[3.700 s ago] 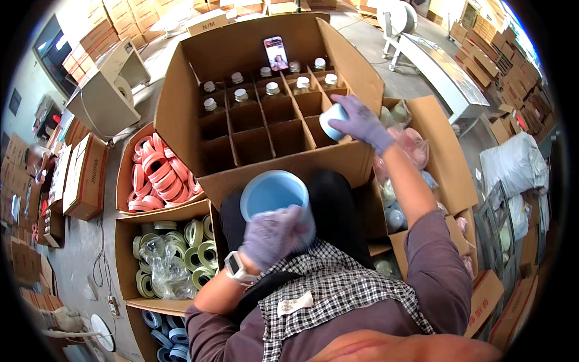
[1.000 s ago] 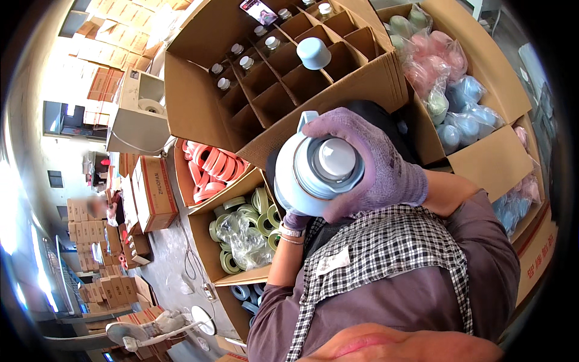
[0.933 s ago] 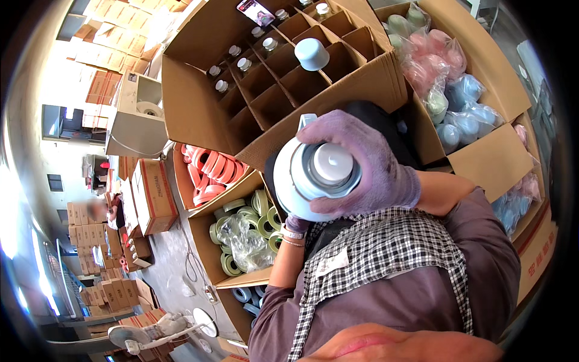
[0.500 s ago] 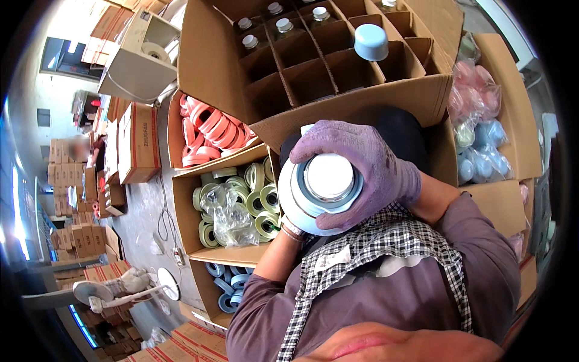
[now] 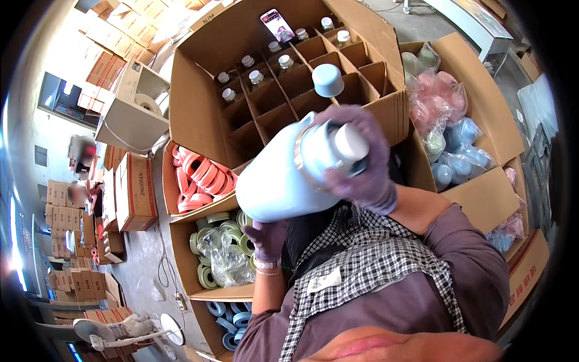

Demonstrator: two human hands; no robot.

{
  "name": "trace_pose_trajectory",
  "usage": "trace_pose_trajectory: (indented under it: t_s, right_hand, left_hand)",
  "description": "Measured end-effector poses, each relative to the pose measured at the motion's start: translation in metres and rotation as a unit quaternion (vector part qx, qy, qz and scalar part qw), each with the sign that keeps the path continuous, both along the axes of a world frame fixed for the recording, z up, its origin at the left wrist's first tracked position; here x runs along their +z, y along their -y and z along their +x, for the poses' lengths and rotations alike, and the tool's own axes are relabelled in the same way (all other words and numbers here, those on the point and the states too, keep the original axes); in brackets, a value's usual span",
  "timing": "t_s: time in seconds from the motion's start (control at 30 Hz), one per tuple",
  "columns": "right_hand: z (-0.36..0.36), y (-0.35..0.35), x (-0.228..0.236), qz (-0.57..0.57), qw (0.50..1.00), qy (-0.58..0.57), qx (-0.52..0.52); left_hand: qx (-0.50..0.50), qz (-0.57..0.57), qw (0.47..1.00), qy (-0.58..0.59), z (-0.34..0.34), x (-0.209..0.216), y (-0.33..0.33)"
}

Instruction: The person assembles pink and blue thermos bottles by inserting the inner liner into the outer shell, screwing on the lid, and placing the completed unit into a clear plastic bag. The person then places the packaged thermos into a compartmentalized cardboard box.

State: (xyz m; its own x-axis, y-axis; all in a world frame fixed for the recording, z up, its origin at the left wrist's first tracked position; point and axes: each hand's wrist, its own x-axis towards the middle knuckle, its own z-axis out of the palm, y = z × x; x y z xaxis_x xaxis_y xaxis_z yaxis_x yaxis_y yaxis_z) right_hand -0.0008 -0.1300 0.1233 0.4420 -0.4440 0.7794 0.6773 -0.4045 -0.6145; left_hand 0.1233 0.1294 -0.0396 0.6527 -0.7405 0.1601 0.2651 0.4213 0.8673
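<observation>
A light-blue vacuum jug (image 5: 277, 166) with a white stopper (image 5: 351, 142) is held tilted in front of me, its base toward the lower left and its top toward the right. My right hand (image 5: 368, 160), in a purple glove and slightly blurred, is closed around the jug's neck and collar beside the stopper. Under the base is my left hand (image 5: 269, 240), also gloved; it supports the jug from below, its fingers partly hidden. Just beyond the jug, a light-blue cup-shaped lid (image 5: 328, 81) rests on the dividers of a large carton (image 5: 202, 111).
Several white-capped bottles (image 5: 256, 77) and a phone (image 5: 277, 26) are in the divided carton. Left of me, boxes hold red rings (image 5: 202, 175), green rings (image 5: 206, 274) and blue rings (image 5: 227, 326). At right, an open carton (image 5: 482, 90) holds bagged coloured lids (image 5: 461, 160).
The jug has swung from facing me top-on to lying tilted, its side now showing. My left hand has shifted down to its base; my right hand remains at the top. The view has shifted.
</observation>
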Motion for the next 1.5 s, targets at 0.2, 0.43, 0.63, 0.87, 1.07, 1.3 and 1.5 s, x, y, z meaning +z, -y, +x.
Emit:
trace_pose_trajectory:
  t_s: [0.2,0.43,0.63,0.87,1.07,1.3,1.5]
  right_hand:
    - [0.056,0.021,-0.003,-0.120,0.941,-0.190,0.251]
    - [0.121,0.201,-0.050,-0.468,0.677,-0.534,-0.192]
    - [0.045,0.070,-0.015,-0.319,0.931,-0.114,0.140]
    - [-0.001,0.049,-0.127,0.202,0.861,-0.385,0.264]
    - [-0.065,0.026,-0.103,0.356,0.632,-0.428,0.540]
    - [-0.058,0.002,-0.104,-0.061,0.965,-0.254,0.026]
    - [-0.050,0.042,-0.109,0.046,0.956,-0.285,0.052]
  left_hand:
    - [0.094,-0.150,0.953,-0.246,-0.002,-0.015,-0.044]
    - [0.082,-0.160,0.928,-0.327,0.014,-0.047,-0.087]
    - [0.270,-0.023,0.944,-0.191,0.011,-0.033,-0.081]
    - [0.212,0.108,0.966,0.105,-0.009,0.047,-0.051]
    - [0.258,0.072,0.957,0.107,-0.006,0.096,-0.046]
    - [0.206,0.092,0.970,0.086,-0.005,0.102,-0.025]
    - [-0.029,0.283,0.770,0.571,-0.007,0.137,0.043]
